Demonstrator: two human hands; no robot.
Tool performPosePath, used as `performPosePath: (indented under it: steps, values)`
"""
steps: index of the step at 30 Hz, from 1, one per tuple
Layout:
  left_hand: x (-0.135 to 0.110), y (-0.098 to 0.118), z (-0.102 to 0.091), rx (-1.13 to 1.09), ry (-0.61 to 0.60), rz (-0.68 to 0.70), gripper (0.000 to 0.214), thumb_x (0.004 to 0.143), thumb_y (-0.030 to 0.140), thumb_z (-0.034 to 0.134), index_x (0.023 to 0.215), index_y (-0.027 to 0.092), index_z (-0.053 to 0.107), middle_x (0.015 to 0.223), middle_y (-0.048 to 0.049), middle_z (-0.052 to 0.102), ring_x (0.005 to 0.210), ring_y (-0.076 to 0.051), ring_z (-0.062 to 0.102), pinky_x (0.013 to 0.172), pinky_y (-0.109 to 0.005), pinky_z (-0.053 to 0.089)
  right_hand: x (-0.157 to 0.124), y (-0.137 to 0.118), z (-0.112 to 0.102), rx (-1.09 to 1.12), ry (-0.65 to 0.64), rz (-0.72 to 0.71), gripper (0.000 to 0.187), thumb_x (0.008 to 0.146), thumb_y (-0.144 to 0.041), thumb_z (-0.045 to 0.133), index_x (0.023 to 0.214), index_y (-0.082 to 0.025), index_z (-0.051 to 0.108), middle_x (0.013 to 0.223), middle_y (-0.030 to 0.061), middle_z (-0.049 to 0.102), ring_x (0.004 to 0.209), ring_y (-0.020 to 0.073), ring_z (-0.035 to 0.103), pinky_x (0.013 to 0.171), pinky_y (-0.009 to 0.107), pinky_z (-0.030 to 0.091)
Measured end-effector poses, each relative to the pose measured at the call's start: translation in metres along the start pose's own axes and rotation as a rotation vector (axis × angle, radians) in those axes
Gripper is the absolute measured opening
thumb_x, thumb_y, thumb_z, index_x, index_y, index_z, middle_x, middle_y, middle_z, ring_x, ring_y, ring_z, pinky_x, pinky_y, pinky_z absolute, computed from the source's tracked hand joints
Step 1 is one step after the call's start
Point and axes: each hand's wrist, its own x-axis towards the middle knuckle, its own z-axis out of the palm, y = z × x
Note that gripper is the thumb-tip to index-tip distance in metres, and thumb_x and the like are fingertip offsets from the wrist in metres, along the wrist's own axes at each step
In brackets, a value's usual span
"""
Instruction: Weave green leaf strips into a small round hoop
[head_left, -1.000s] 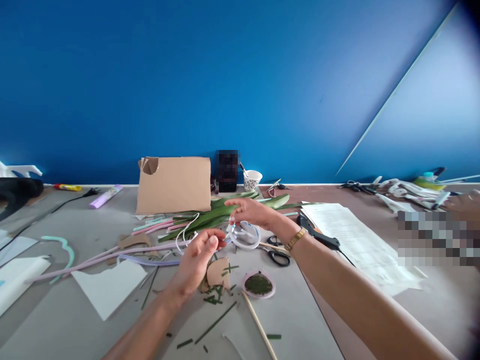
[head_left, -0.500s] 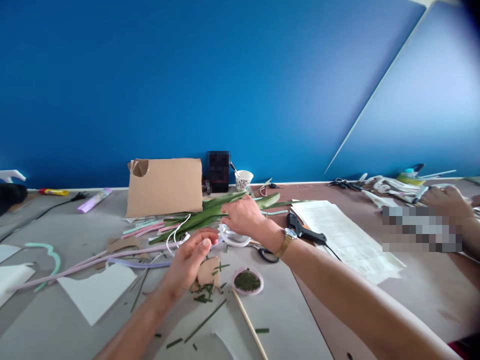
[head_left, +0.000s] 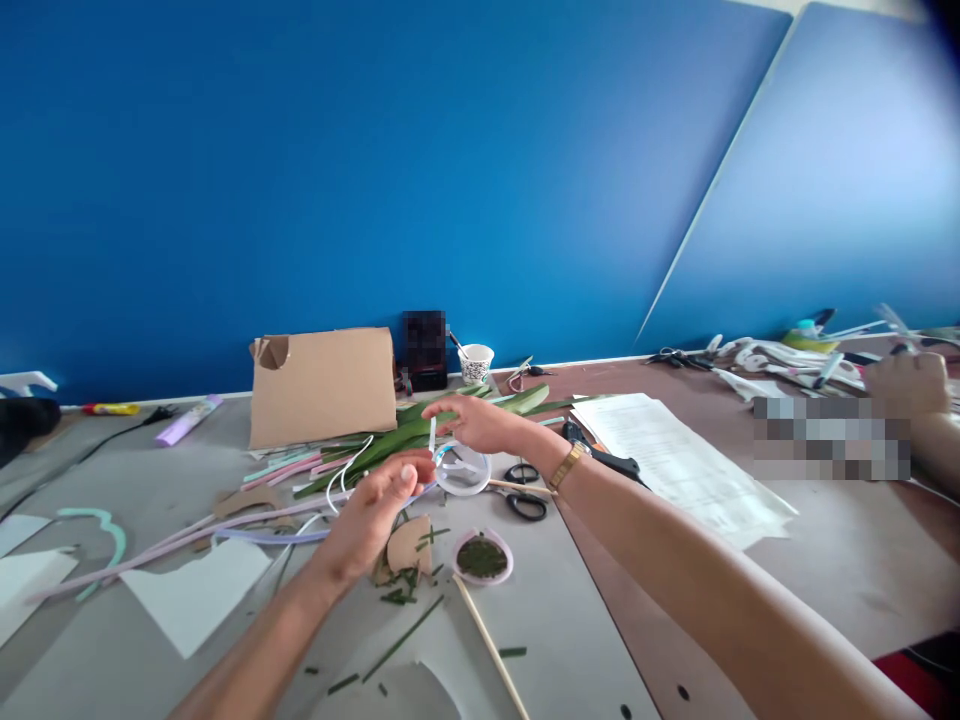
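My right hand (head_left: 474, 424), with a gold watch on its wrist, reaches over the green leaves (head_left: 409, 432), fingers bent and closed at a narrow white strip (head_left: 433, 437). The strip stands upright between my two hands. Just below its lower end is my left hand (head_left: 382, 500), with its fingers together and curled; what they hold is hidden. Beside the left fingertips lies a pale ring-shaped piece (head_left: 463, 490), under my right hand. Black-handled scissors (head_left: 526, 506) lie right of the ring. Nearer me sits a small round pink-rimmed piece (head_left: 483, 558) filled with cut green bits.
A cardboard piece (head_left: 322, 390) and a patterned paper cup (head_left: 475, 364) stand by the blue wall. A wooden stick (head_left: 491, 650), a black glue gun (head_left: 611, 458) and printed sheets (head_left: 675, 465) lie around. Another person's hand (head_left: 909, 384) is at the far right.
My right hand has shifted slightly left and turned, and the white strip now shows between my hands. More of the scissors and ring are visible. The other person's hand has risen.
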Motion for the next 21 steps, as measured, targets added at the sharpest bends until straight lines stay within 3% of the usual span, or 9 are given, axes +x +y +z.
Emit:
performPosePath:
  steps: [2,5,7,9,11,14,17,21]
  values:
    - [-0.008,0.005,0.005,0.085,-0.014,0.035,0.046,0.089,0.057,0.041,0.097,0.018,0.065,0.118,-0.0107,0.061,0.107,-0.025,0.057,0.094,-0.037,0.046,-0.004,0.001,-0.001,0.000,0.069,0.032,0.036,0.077,0.000,0.049,0.102,-0.016,0.069,0.103,0.0076,0.070,0.087,0.0178,0.067,0.075,0.027,0.053]
    - [-0.025,0.010,0.012,0.248,-0.076,0.052,0.042,0.090,0.054,0.042,0.104,0.022,0.064,0.125,-0.0092,0.057,0.117,-0.025,0.052,0.098,-0.036,0.044,-0.022,0.001,-0.004,-0.020,0.250,0.084,0.034,0.083,-0.006,0.047,0.113,-0.009,0.063,0.120,0.0188,0.059,0.095,0.0222,0.064,0.086,0.037,0.050]
    - [-0.036,0.009,0.016,0.309,-0.106,0.074,0.040,0.090,0.052,0.042,0.107,0.023,0.063,0.127,-0.0087,0.057,0.120,-0.025,0.052,0.099,-0.036,0.045,-0.043,-0.001,-0.004,-0.020,0.340,0.081,0.037,0.084,-0.008,0.045,0.119,-0.010,0.059,0.124,0.0183,0.054,0.095,0.0206,0.062,0.086,0.036,0.050]
    - [-0.043,0.003,0.019,0.355,-0.099,0.101,0.038,0.090,0.049,0.044,0.111,0.024,0.063,0.126,-0.0092,0.058,0.119,-0.025,0.053,0.101,-0.038,0.044,-0.071,-0.004,-0.002,0.022,0.450,0.039,0.030,0.084,-0.009,0.046,0.109,-0.013,0.063,0.112,0.0139,0.060,0.089,0.0189,0.062,0.080,0.033,0.052]
    - [-0.047,-0.004,0.021,0.394,-0.094,0.112,0.038,0.089,0.048,0.047,0.115,0.024,0.061,0.127,-0.0097,0.059,0.120,-0.026,0.053,0.101,-0.039,0.043,-0.102,-0.007,0.006,0.062,0.462,0.046,0.023,0.085,-0.012,0.048,0.100,-0.015,0.065,0.093,0.0090,0.065,0.082,0.0179,0.062,0.077,0.032,0.052]
    - [-0.050,-0.011,0.023,0.417,-0.109,0.108,0.039,0.089,0.046,0.047,0.120,0.025,0.059,0.130,-0.0091,0.057,0.123,-0.025,0.051,0.103,-0.039,0.043,-0.141,-0.011,0.025,0.111,0.428,0.092,0.020,0.087,-0.014,0.047,0.095,-0.016,0.066,0.087,0.0077,0.067,0.082,0.0180,0.064,0.074,0.030,0.054]
    - [-0.053,-0.013,0.027,0.405,-0.101,0.089,0.041,0.089,0.047,0.049,0.121,0.024,0.059,0.130,-0.0086,0.058,0.123,-0.025,0.051,0.104,-0.039,0.042,-0.163,-0.015,0.046,0.088,0.421,0.091,0.024,0.087,-0.014,0.048,0.105,-0.015,0.064,0.101,0.0118,0.068,0.097,0.0209,0.065,0.083,0.033,0.054]
    - [-0.058,-0.018,0.032,0.365,-0.038,0.086,0.043,0.088,0.050,0.049,0.121,0.024,0.061,0.130,-0.0076,0.060,0.124,-0.026,0.051,0.106,-0.040,0.041,-0.168,-0.018,0.060,0.033,0.449,0.071,0.029,0.088,-0.013,0.047,0.112,-0.013,0.062,0.110,0.0153,0.067,0.101,0.0221,0.065,0.087,0.034,0.054]
